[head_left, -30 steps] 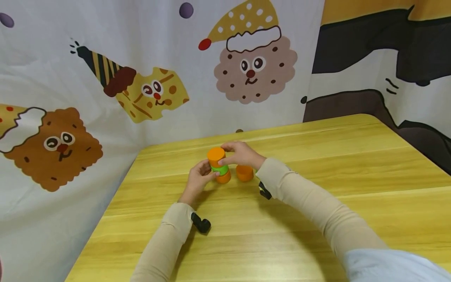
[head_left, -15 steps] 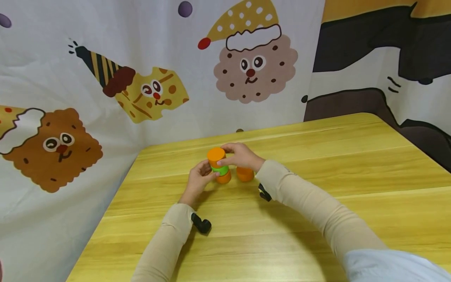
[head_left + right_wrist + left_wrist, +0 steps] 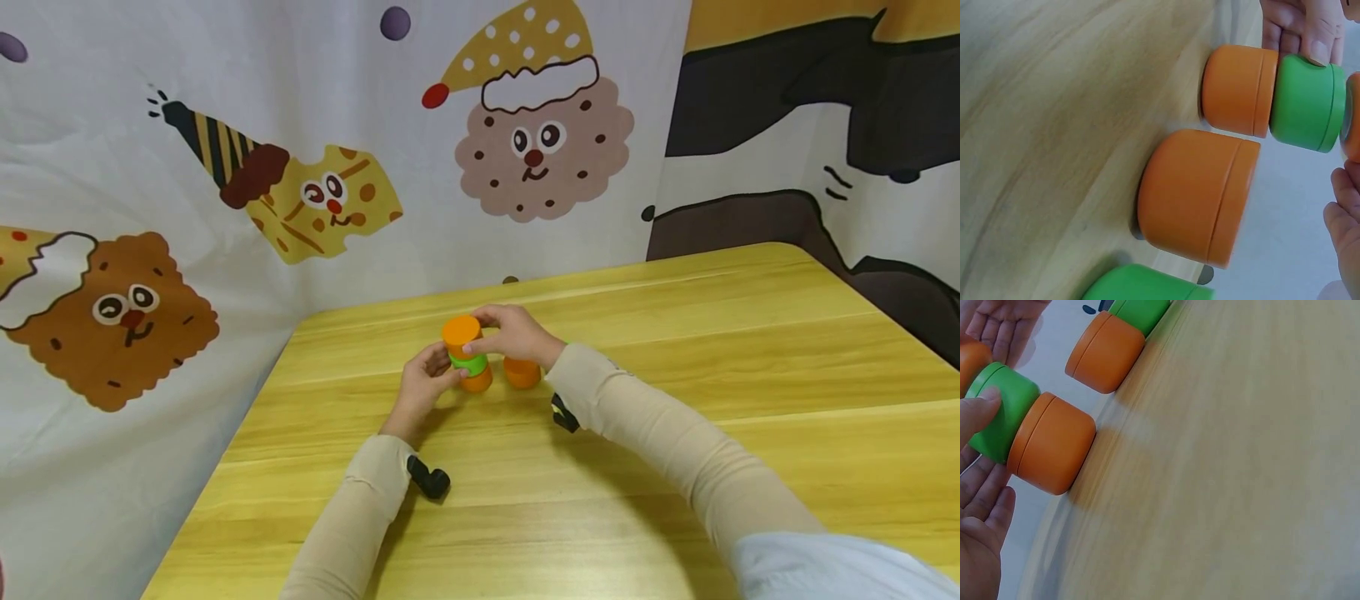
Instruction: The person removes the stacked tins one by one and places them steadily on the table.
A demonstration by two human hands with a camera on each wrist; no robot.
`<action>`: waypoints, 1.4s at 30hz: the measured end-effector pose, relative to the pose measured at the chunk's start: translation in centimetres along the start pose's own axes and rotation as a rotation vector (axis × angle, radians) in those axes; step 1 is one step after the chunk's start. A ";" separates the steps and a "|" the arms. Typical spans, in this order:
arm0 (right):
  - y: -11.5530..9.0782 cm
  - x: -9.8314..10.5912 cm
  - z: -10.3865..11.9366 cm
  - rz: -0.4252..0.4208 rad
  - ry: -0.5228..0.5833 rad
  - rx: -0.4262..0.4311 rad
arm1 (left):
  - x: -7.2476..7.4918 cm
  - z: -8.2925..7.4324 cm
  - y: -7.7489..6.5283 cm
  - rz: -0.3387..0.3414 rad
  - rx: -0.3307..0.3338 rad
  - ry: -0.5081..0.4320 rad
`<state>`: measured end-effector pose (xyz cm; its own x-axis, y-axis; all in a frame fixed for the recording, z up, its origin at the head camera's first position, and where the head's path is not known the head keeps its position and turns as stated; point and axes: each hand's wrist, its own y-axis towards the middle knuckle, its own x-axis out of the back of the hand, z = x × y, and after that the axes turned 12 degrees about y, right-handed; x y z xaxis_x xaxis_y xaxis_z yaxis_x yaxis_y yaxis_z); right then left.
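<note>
Three small round jars form an upright stack on the table, left of centre in the head view. At the bottom is an orange jar [image 3: 477, 381], and a green jar [image 3: 1011, 406] sits on it. My left hand [image 3: 420, 387] grips the green jar, thumb on its near side and fingers behind. Above it, my right hand [image 3: 517, 333] pinches the top orange jar [image 3: 461, 335] between thumb and fingers. In the right wrist view, a narrow grey strip shows between this top jar and the green one.
Another orange jar [image 3: 1194, 197] stands just right of the stack, partly behind my right wrist. A second green jar [image 3: 1141, 286] is beyond it, hidden in the head view. The wooden table [image 3: 487, 517] meets a printed cloth [image 3: 420, 208] at the back.
</note>
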<state>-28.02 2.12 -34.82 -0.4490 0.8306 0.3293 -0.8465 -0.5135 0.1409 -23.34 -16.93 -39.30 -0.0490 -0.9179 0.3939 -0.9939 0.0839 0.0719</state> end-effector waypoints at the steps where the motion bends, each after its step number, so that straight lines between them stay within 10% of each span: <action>1: -0.1 0.1 0.1 -0.001 0.001 0.011 | 0.0 0.4 0.2 -0.006 -0.001 0.000; 42: -5.9 8.2 -4.0 -0.200 0.118 -0.062 | -0.3 2.3 0.9 -0.015 -0.023 0.015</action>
<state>-27.90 12.83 -36.66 -0.2977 0.9358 0.1888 -0.9364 -0.3248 0.1332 -24.42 -17.51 -41.45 -0.0325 -0.9133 0.4060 -0.9919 0.0794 0.0992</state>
